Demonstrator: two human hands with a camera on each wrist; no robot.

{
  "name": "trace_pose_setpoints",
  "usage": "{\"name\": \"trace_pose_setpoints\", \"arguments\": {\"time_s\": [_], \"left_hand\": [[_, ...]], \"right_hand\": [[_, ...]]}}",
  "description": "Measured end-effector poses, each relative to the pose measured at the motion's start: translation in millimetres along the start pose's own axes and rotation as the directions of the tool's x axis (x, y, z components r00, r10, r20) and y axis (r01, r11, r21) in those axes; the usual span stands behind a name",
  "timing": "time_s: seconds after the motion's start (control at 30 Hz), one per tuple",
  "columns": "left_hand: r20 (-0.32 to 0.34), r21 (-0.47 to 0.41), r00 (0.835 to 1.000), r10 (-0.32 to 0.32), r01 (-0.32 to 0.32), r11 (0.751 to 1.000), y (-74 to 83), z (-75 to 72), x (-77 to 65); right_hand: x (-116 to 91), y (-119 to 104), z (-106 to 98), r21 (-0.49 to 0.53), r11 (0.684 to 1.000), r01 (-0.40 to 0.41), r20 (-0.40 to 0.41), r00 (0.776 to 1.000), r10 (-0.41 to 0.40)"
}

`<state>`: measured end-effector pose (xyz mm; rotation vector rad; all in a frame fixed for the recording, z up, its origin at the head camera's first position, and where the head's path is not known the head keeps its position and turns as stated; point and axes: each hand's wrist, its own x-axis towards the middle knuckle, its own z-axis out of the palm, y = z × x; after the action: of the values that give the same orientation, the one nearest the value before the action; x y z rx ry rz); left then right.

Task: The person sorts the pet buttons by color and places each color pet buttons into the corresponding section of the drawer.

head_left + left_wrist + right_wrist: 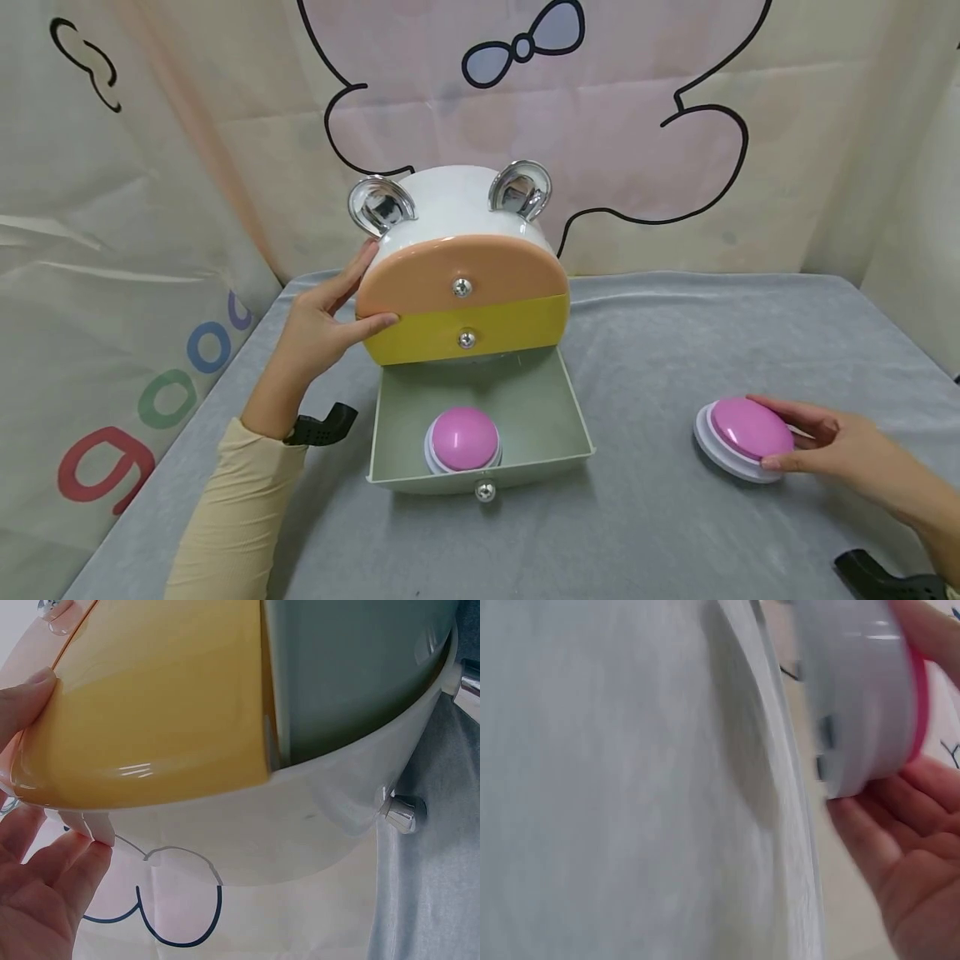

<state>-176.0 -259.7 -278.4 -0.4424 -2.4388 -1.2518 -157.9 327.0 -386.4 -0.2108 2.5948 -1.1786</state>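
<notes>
A rounded toy drawer cabinet (461, 267) with silver ears stands on the cloth, its bottom green drawer (525, 400) pulled out. My left hand (318, 329) grips the cabinet's left side, thumb on the front near the orange and yellow drawer seam, fingers on the side wall. Inside the green drawer lies a pink-topped push button (465, 439) with a white base. Over the cloth at the right, my right hand (832, 442) holds a second pink-and-white push button (750, 433) by its rim. In the right wrist view that button's white base (855, 697) appears raised above the cloth.
Above the green drawer, the yellow drawer (510, 325) and orange drawer (420, 271) are closed, each with a silver knob. Grey cloth (645, 350) covers the table. A printed curtain (637, 167) hangs behind, and a white sheet (112, 292) with coloured letters borders the left.
</notes>
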Motion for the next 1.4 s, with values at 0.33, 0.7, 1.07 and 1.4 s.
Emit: {"name": "trace_pose_setpoints", "arguments": {"time_s": [0.33,0.7,1.07,1.4], "left_hand": [[0.011,0.004,1.0,-0.022,0.022,1.0,1.5,-0.7,-0.6],[0.01,0.004,1.0,-0.018,0.018,1.0,2.7,-1.7,-0.4],[0.013,-0.006,1.0,-0.024,0.024,1.0,2.1,-1.3,-0.6],[0.014,0.007,1.0,-0.027,0.027,1.0,1.9,-1.5,0.4]], "right_hand": [[4,-55,8,0.011,0.998,0.055,-0.131,0.99,-0.053],[13,-114,21,0.052,0.983,0.175,-0.139,0.976,-0.167],[29,-165,45,0.081,0.966,0.245,-0.089,0.967,-0.238],[40,-198,69,0.036,0.942,0.334,-0.024,0.943,-0.333]]}}
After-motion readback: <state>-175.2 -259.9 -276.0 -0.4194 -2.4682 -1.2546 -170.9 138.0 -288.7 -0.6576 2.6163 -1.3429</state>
